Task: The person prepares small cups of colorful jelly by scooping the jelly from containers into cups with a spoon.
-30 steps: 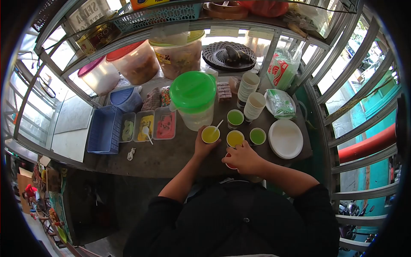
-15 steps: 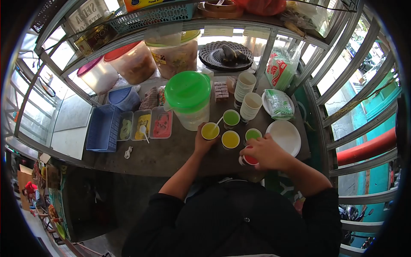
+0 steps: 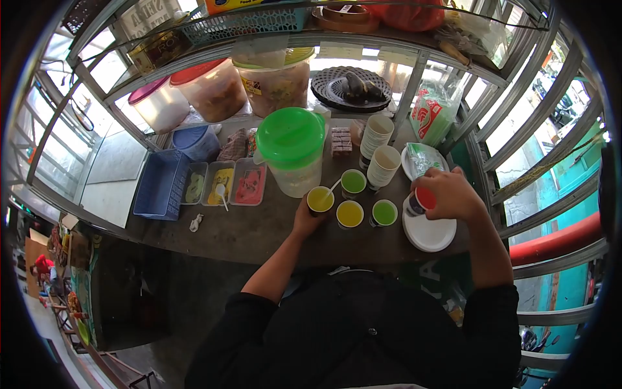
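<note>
2 cups are held: my left hand (image 3: 304,222) grips the yellow cup (image 3: 319,200), my right hand (image 3: 451,194) holds the red cup (image 3: 422,200) over the white plate (image 3: 433,236).

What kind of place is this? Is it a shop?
Probably a street drink stall: the left hand holds a yellow drink cup, the right hand a red cup, beside stacked paper cups and a green-lidded jug.
</note>
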